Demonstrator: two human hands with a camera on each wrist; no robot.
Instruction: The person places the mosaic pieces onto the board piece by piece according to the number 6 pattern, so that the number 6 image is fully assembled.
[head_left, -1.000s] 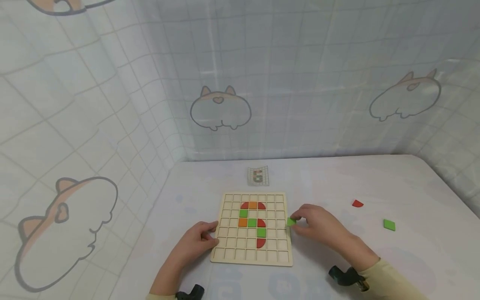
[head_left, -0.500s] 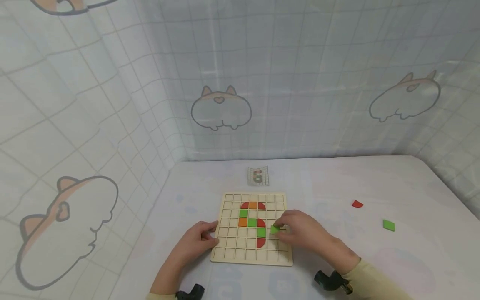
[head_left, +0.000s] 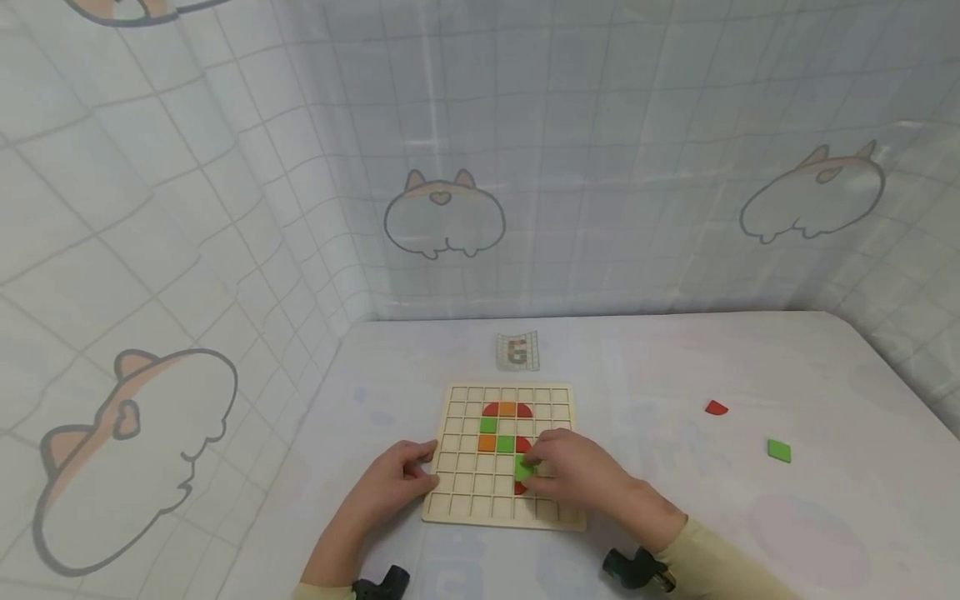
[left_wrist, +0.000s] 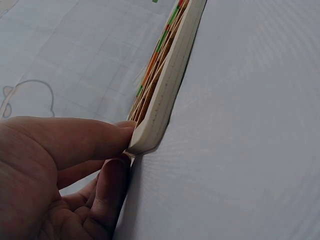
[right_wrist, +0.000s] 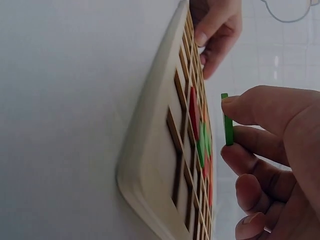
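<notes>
A wooden grid board (head_left: 465, 506) lies on the table, with several orange, green and red tiles in its cells. My left hand (head_left: 393, 479) grips the board's left edge; in the left wrist view its thumb (left_wrist: 95, 140) lies against the board's side (left_wrist: 160, 110). Over the right-middle cells, my right hand (head_left: 581, 472) pinches a green square tile (right_wrist: 228, 120) between thumb and fingers. The right wrist view shows that tile raised off the board, nearly edge-on. In the head view the hand and held tile partly cover a red quarter-round tile (head_left: 519, 489) and the cells around it.
Behind the board lies a small pattern card (head_left: 517, 351) with a coloured figure on a grid. On the right side of the table are a loose red quarter-round tile (head_left: 716, 407) and a green square tile (head_left: 779, 451). A patterned curtain (head_left: 585, 208) stands behind the table.
My right hand has moved left from beside the board's right edge to over its right-middle cells, carrying the green tile. The left hand stays on the board's left edge.
</notes>
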